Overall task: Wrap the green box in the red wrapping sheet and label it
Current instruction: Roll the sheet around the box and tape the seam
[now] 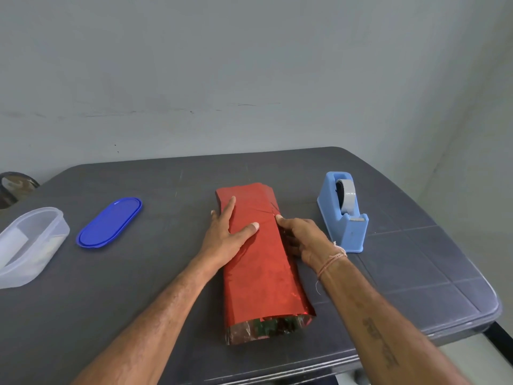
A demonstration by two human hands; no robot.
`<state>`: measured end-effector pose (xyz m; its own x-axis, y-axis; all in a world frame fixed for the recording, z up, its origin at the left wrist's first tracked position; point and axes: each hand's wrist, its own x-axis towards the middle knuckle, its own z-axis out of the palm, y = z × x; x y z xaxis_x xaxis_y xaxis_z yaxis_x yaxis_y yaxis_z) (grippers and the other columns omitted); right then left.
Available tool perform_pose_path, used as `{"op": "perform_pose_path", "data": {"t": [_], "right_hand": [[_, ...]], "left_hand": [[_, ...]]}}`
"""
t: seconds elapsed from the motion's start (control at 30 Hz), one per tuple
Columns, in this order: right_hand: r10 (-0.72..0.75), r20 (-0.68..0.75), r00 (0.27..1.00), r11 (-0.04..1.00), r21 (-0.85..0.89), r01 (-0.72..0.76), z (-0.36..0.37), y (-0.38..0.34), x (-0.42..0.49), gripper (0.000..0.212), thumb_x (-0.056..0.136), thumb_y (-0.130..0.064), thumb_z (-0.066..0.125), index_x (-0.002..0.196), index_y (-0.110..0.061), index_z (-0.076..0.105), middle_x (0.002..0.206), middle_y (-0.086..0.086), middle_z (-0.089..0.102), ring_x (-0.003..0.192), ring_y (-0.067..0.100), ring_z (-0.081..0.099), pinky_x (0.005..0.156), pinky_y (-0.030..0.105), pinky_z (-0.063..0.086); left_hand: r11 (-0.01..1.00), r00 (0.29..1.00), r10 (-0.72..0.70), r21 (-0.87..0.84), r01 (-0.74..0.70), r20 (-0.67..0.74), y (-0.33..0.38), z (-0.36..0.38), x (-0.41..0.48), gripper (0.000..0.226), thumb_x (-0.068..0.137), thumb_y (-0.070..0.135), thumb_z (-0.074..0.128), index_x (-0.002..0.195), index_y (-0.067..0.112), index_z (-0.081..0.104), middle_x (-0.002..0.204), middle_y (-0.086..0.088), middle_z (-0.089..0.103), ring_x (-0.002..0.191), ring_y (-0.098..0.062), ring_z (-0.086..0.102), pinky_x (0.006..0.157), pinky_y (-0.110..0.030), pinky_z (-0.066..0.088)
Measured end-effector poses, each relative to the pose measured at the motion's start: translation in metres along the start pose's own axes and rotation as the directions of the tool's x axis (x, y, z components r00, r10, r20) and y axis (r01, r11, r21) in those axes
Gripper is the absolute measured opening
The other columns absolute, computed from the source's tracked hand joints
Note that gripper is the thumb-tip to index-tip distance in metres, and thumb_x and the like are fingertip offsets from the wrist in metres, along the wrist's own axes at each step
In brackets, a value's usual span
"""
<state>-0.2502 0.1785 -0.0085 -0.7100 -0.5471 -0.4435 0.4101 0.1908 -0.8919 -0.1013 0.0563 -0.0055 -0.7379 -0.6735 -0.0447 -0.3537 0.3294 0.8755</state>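
Red sheet [258, 262] is folded around the green box [270, 326], forming one long package mid-table [138, 287], running away from the person. Near end is open: green box shows inside the foil mouth. Far end looks folded over, with a few creases on top near the right edge.

Readable text: only a tattoo [380, 343] along the right forearm, too blurred to read.

Left hand [224, 234]: flat on top of the package, far half, left side. Fingers straight and spread, thumb out toward centre, palm pressing the sheet down. Nothing held.

Right hand [302, 240]: against the package's right side, level with the left hand. Thumb tip sits on the top right edge. Fingers run down the side wall in shadow, so I can't tell whether they pinch the sheet or just press it. Thread bracelet [333, 259] on that wrist.

So the package sits between the two hands, left on top, right at the flank, both touching the sheet.

Around it:
- Blue tape dispenser [347, 232] just right of the right hand, grey tape roll [347, 195] loaded.
- Blue oval lid [109, 222] well left of the package, flat on the table.
- Clear plastic tub [55, 218] at the far left edge, something white inside.
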Motion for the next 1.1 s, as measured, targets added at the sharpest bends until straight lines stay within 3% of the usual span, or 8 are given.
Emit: {"op": "perform_pose_path", "data": {"t": [0.1, 0.3, 0.53, 0.7, 0.77, 0.9, 1.0, 1.1], "right_hand": [[-0.01, -0.02, 1.0, 1.0, 0.006, 0.01, 0.004, 0.001, -0.002, 0.023, 0.09, -0.026, 0.076, 0.099, -0.005, 0.07, 0.087, 0.008, 0.071, 0.08, 0.023, 0.068, 0.071, 0.034, 0.059], [0.01, -0.011, 1.0, 1.0, -0.016, -0.01, 0.003, -0.001, -0.007, 0.029, 0.09, -0.028, 0.077, 0.103, -0.004, 0.07, 0.096, 0.012, 0.072, 0.081, 0.024, 0.069, 0.062, 0.03, 0.057], [-0.014, -0.032, 0.999, 0.999, -0.044, 0.013, 0.008, -0.007, -0.011, 0.021, 0.09, -0.026, 0.076, 0.094, -0.006, 0.07, 0.08, 0.008, 0.066, 0.071, 0.022, 0.061, 0.059, 0.031, 0.055], [-0.026, -0.036, 0.999, 0.999, -0.048, 0.024, 0.019, -0.014, -0.015, 0.031, 0.088, -0.026, 0.079, 0.103, 0.001, 0.071, 0.087, 0.013, 0.069, 0.083, 0.029, 0.064, 0.091, 0.052, 0.058], [-0.083, -0.026, 0.996, 0.991, -0.112, 0.08, 0.024, -0.019, -0.018, 0.03, 0.089, -0.029, 0.077, 0.101, -0.002, 0.071, 0.094, 0.012, 0.07, 0.086, 0.027, 0.065, 0.088, 0.045, 0.058], [-0.24, 0.067, 0.968, 0.942, -0.227, 0.249, 0.04, -0.039, -0.03, 0.021, 0.089, -0.029, 0.076, 0.083, -0.013, 0.064, 0.082, 0.009, 0.067, 0.068, 0.019, 0.062, 0.065, 0.031, 0.055], [-0.295, 0.099, 0.95, 0.876, -0.369, 0.31, 0.058, -0.05, -0.038, 0.028, 0.076, -0.039, 0.083, 0.073, -0.017, 0.067, 0.08, 0.01, 0.074, 0.068, 0.022, 0.067, 0.078, 0.044, 0.06], [-0.337, 0.077, 0.938, 0.795, -0.511, 0.328, 0.074, -0.056, -0.044, 0.044, 0.057, -0.053, 0.082, 0.072, -0.013, 0.072, 0.077, 0.009, 0.077, 0.07, 0.025, 0.074, 0.082, 0.052, 0.062]], "left_hand": [[0.999, 1.0, -0.019, -0.039, 0.019, -0.008, -0.002, -0.001, 0.001, 0.092, 0.081, 0.066, 0.072, 0.156, 0.055, 0.019, 0.17, 0.002, 0.02, 0.158, -0.016, 0.009, 0.127, -0.046, 0.019], [0.99, 0.999, 0.012, -0.141, -0.017, -0.036, 0.0, -0.001, -0.005, 0.089, 0.083, 0.055, 0.077, 0.157, 0.047, 0.029, 0.162, 0.009, 0.037, 0.146, -0.01, 0.039, 0.121, -0.034, 0.033], [0.977, 0.998, 0.021, -0.213, -0.032, -0.053, -0.003, -0.003, -0.006, 0.089, 0.081, 0.054, 0.08, 0.156, 0.047, 0.032, 0.16, 0.009, 0.04, 0.144, -0.009, 0.042, 0.121, -0.039, 0.036], [0.962, 0.996, 0.032, -0.269, -0.053, -0.082, -0.007, -0.007, -0.006, 0.087, 0.083, 0.052, 0.079, 0.157, 0.045, 0.032, 0.159, 0.009, 0.04, 0.143, -0.008, 0.04, 0.12, -0.033, 0.034], [0.951, 0.996, 0.036, -0.305, -0.058, -0.078, -0.012, -0.011, -0.006, 0.087, 0.085, 0.053, 0.077, 0.157, 0.044, 0.03, 0.156, 0.013, 0.04, 0.14, -0.004, 0.04, 0.117, -0.029, 0.034], [0.905, 0.998, 0.051, -0.423, -0.057, -0.026, -0.021, -0.025, -0.011, 0.08, 0.09, 0.052, 0.071, 0.158, 0.04, 0.031, 0.148, 0.022, 0.034, 0.138, 0.003, 0.037, 0.107, -0.019, 0.031], [0.907, 0.998, 0.034, -0.418, -0.053, -0.053, -0.029, -0.035, -0.014, 0.071, 0.09, 0.051, 0.072, 0.153, 0.038, 0.043, 0.158, 0.016, 0.025, 0.139, 0.003, 0.032, 0.111, -0.02, 0.027], [0.868, 0.995, 0.035, -0.49, -0.075, -0.09, -0.029, -0.044, -0.018, 0.056, 0.091, 0.035, 0.075, 0.143, 0.033, 0.056, 0.152, 0.008, 0.049, 0.134, -0.003, 0.051, 0.119, -0.033, 0.037]]}}
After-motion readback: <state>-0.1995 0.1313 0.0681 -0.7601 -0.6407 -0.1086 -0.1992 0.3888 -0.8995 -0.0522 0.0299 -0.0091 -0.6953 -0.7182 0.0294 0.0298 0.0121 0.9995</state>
